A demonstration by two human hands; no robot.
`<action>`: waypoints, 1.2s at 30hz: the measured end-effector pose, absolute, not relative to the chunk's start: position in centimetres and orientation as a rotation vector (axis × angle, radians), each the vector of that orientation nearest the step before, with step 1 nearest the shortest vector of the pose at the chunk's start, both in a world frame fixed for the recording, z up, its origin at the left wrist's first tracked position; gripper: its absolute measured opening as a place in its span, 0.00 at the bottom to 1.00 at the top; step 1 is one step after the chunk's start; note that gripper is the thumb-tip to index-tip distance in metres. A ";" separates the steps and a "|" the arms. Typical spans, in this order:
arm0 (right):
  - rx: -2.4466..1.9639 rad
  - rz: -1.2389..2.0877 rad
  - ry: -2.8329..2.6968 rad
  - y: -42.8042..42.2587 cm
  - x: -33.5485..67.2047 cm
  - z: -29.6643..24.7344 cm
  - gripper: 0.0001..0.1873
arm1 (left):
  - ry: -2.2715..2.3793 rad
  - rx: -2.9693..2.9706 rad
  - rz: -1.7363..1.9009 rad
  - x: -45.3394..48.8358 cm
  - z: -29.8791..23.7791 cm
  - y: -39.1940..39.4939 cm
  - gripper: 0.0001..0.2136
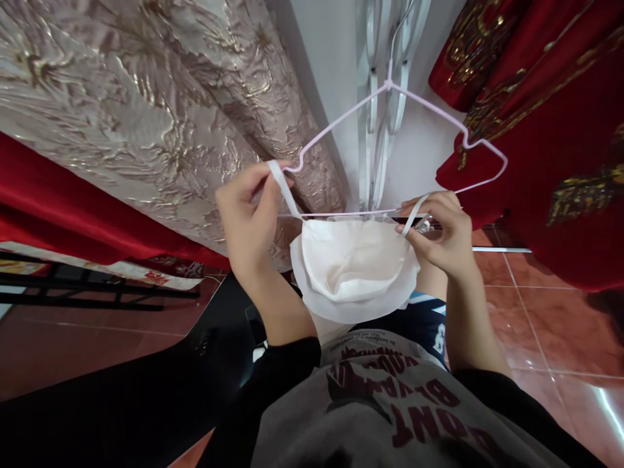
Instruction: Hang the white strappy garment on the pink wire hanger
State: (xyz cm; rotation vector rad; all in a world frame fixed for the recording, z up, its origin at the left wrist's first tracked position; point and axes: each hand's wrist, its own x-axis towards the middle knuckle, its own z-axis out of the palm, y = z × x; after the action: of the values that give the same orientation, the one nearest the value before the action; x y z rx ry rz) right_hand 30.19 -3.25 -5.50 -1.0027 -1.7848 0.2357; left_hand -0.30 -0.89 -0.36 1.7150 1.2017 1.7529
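Note:
A small white strappy garment point(353, 273) hangs between my hands under a thin pale wire hanger point(390, 136). My left hand point(248, 218) is closed, pinching the garment's left strap point(285, 188) up by the hanger's left shoulder. At the right, my right hand point(446, 227) is closed on the right strap point(414, 211), just below the hanger's bottom bar. The hanger's hook runs up toward a metal fitting on the white wall.
A beige and gold embroidered curtain point(146, 110) hangs at the left over red cloth point(73, 201). Red garments with gold embroidery point(550, 130) hang at the right. Below is a glossy reddish tiled floor point(546, 325), with a black metal frame point(73, 286) at the left.

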 end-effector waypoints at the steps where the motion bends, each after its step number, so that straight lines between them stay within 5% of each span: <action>1: -1.010 0.231 -1.786 -3.3 30.2 -5.5 0.08 | 1.231 1.754 1.667 -0.1 0.4 -0.6 0.09; 6: -0.975 0.200 -1.799 -3.4 30.1 -6.0 0.05 | 1.295 1.900 1.458 0.1 1.7 0.9 0.16; 12: -0.982 0.153 -1.786 -3.5 29.7 -6.4 0.05 | 1.186 1.217 1.994 0.8 -3.7 0.6 0.05; 16: -0.983 0.112 -1.782 -3.7 29.2 -6.6 0.06 | 1.029 0.933 1.791 3.2 -7.2 -1.2 0.17; 26: -0.975 -0.047 -1.264 -2.4 36.2 -8.5 0.24 | 1.001 0.923 1.871 4.8 -7.3 -1.4 0.17; 36: -1.185 0.081 -1.665 -1.6 35.8 0.4 0.19 | 0.924 0.905 1.889 5.5 -7.8 -1.2 0.18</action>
State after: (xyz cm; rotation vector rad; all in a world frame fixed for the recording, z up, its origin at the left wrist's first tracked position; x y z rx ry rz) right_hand 35.84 -1.64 0.45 -1.1847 -1.6647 0.0808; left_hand 5.54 -1.22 -7.84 0.9045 0.9244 1.8892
